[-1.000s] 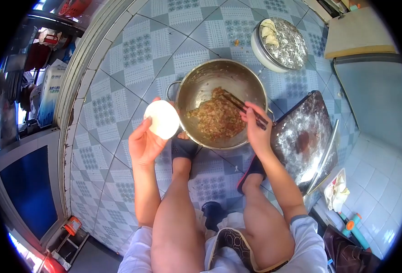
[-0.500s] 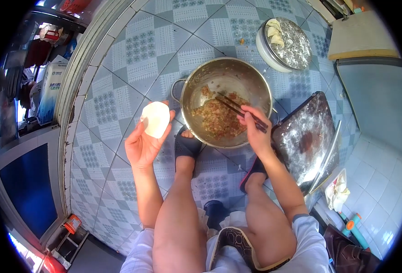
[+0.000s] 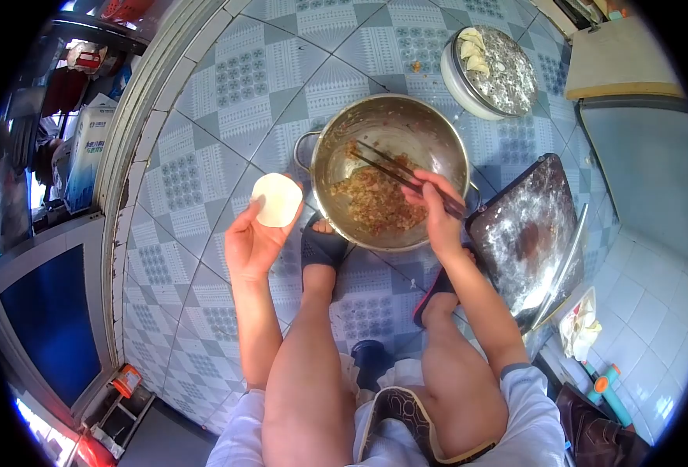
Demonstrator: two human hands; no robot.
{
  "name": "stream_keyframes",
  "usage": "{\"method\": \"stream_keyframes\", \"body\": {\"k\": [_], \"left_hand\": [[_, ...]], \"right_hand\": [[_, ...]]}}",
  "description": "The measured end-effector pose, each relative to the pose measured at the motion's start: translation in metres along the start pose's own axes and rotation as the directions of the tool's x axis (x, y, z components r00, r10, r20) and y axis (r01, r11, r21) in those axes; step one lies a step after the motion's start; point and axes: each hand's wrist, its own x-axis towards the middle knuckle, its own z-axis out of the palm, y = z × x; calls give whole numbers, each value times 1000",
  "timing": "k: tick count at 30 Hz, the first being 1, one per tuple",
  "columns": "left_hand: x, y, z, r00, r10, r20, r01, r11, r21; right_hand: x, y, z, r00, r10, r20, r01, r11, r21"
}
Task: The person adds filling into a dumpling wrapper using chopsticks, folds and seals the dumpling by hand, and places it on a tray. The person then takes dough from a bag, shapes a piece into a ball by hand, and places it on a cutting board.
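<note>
A round white dumpling wrapper (image 3: 278,200) rests on the fingers of my left hand (image 3: 252,243), with the thumb on its edge, beside the pot. My right hand (image 3: 439,214) grips a pair of dark chopsticks (image 3: 390,167) over the steel pot (image 3: 446,140). Chopped filling (image 3: 379,198) covers much of the pot's bottom. The chopstick tips are slightly apart near the pot's left inner wall, with a small lump of filling at them.
Several folded dumplings (image 3: 472,53) lie on a floured round lid (image 3: 511,78) at the back right. A floured dark board (image 3: 523,226) is right of the pot. My slippered feet flank the pot's near side. A cabinet (image 3: 632,140) stands at the right.
The chopstick tips have moved left and up inside the pot, picking up a bit of filling. My left hand with the wrapper has shifted slightly right.
</note>
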Motion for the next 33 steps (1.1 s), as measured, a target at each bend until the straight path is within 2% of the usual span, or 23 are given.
{"method": "stream_keyframes", "body": {"k": [2, 5, 6, 7, 8, 11, 13, 15, 17, 19, 26, 28, 29, 31, 32, 33], "left_hand": [[2, -3, -1, 1000, -5, -22, 5, 1000, 7], [2, -7, -2, 999, 0, -49, 1, 1000, 25], [2, -7, -1, 999, 2, -52, 0, 999, 37], [1, -6, -1, 998, 4, -56, -1, 999, 50], [0, -5, -1, 998, 3, -60, 0, 999, 53], [1, -6, -1, 997, 4, -79, 3, 996, 91], [2, -7, -2, 997, -3, -83, 11, 995, 100], [3, -8, -1, 997, 2, -80, 8, 993, 118], [1, -7, -3, 996, 13, -84, -1, 991, 135], [1, -4, -6, 995, 10, -99, 3, 991, 132], [7, 4, -19, 991, 16, -129, 0, 992, 127], [7, 7, -22, 988, 50, -146, -25, 985, 170], [7, 8, -25, 987, 52, -150, -26, 985, 169], [9, 8, -32, 975, 78, -206, -40, 982, 186], [9, 8, -35, 975, 79, -206, -41, 982, 183], [9, 7, -38, 975, 66, -211, -27, 983, 182]], "right_hand": [[16, 3, 10, 999, 42, -5, -41, 993, 111], [39, 19, 18, 996, 67, -51, -61, 993, 104], [39, 7, 17, 996, 78, -53, -78, 997, 11], [36, -2, 16, 995, 80, -52, -79, 997, 16], [30, -10, 14, 999, -35, -31, 32, 995, -93], [37, -34, 8, 998, 48, -36, -50, 998, -42], [44, -45, 1, 989, 129, 72, -114, 975, -189], [63, -44, -10, 985, 146, 94, -123, 968, -217], [87, -47, -23, 941, 251, 229, -191, 948, -254], [107, -48, -32, 924, 285, 257, -196, 926, -323], [122, -18, -36, 880, 350, 322, -327, 937, -124], [106, -13, -30, 907, 374, 193, -369, 927, -60], [95, -8, -26, 905, 377, 195, -373, 926, -60], [71, 3, -17, 949, 313, 50, -317, 940, 125], [58, 6, -11, 948, 316, -29, -308, 938, 160], [46, 10, -9, 948, 316, -28, -308, 938, 157]]}}
